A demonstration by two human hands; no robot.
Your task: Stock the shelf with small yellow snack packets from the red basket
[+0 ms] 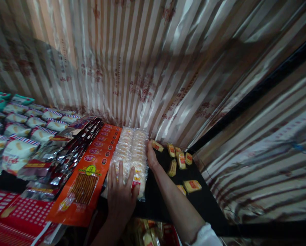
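Two rows of white rice crackers in a clear pack [139, 150] lie on the black shelf [155, 191]. My left hand [121, 191] rests flat on the near part of this pack, fingers spread. At the pack's far right edge is my right hand [151, 154], seen from the side; its fingers are mostly hidden, and I cannot tell how they are bent. Just beyond it lies a small yellow wrapped snack [157, 146]. Left of the crackers, a long orange snack packet [91, 171] with a window showing brown sticks lies against them.
Several small yellow wrapped snacks [181, 160] are scattered on the shelf's right side. Dark shiny packets [68, 150] and white snack bags [19, 153] fill the left. A red basket [19, 212] stands at the lower left. Striped curtain [132, 68] hangs behind; a black pole [245, 106] slants at right.
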